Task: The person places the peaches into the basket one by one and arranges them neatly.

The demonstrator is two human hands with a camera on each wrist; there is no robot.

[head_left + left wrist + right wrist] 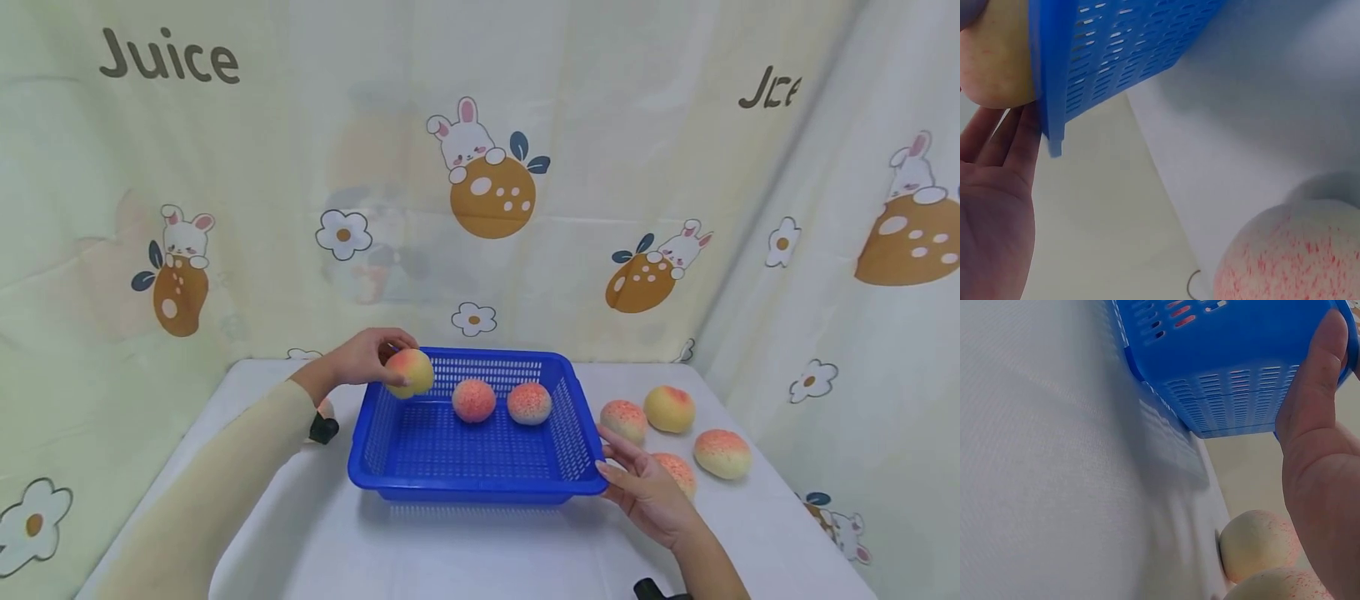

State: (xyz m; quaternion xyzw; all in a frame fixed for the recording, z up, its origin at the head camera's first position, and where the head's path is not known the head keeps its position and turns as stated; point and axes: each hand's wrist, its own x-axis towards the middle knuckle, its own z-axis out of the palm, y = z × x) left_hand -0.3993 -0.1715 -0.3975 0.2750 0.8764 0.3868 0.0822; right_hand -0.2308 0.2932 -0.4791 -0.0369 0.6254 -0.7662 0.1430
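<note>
My left hand (366, 357) holds a yellow peach with a red blush (414, 375) at the back left corner of a blue plastic basket (480, 485). In the left wrist view that peach (999, 59) is right at the basket's rim, the fingers partly hidden behind it. On the basket's right side, my right hand (648, 493) grips the rim near the front corner, its thumb (1330, 337) against the rim in the right wrist view. Inside the basket lie two speckled pink peaches, one in the middle (473, 401) and one to its right (529, 404).
Right of the basket, several more peaches lie on the white table (450, 558), among them a yellow one (670, 409) and a pink-topped one (722, 454). Another peach (1291, 256) rests left of the basket, mostly behind my left wrist in the head view. A printed curtain (390, 150) hangs behind.
</note>
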